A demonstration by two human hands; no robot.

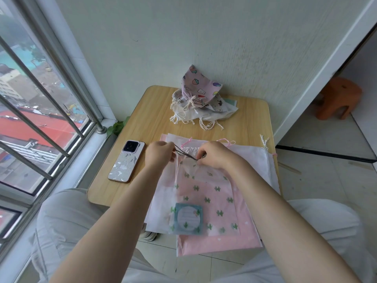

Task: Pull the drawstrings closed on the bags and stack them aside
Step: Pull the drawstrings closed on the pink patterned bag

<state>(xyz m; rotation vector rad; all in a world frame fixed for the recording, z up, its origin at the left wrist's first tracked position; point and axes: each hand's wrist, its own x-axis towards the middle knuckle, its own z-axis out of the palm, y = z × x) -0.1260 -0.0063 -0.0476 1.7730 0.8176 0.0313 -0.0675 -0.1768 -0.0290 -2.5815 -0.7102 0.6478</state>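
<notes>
Small wooden table (253,119) against a white wall, window at frame left, phone (126,161) lying on the table's left side. Closed cloth bags are heaped as a stack (201,99) at the table's far edge, upper centre of frame. A pile of flat open bags (255,160) fills the near half of the table and overhangs its near edge; the cactus bag (208,193), translucent with a green print, lies on top, mouth toward the wall, long axis running from frame bottom to frame centre. A dark drawstring (184,153) is seen stretched across the mouth between both hands. Left hand (160,154) is curled, pinching the cord's left end just above the bag's upper-left corner. Right hand (216,156) is curled at the mouth's upper right, fingertips on the cord and bag edge; whether the cord or the fabric is pinched there cannot be told. Both hands sit at the mouth, level with each other, so the cord axis lies left-right across the frame. Judged: closure calls for an outward pull along that axis; mouth not yet gathered. Stack lies straight beyond the mouth, slightly nearer the right hand.
</notes>
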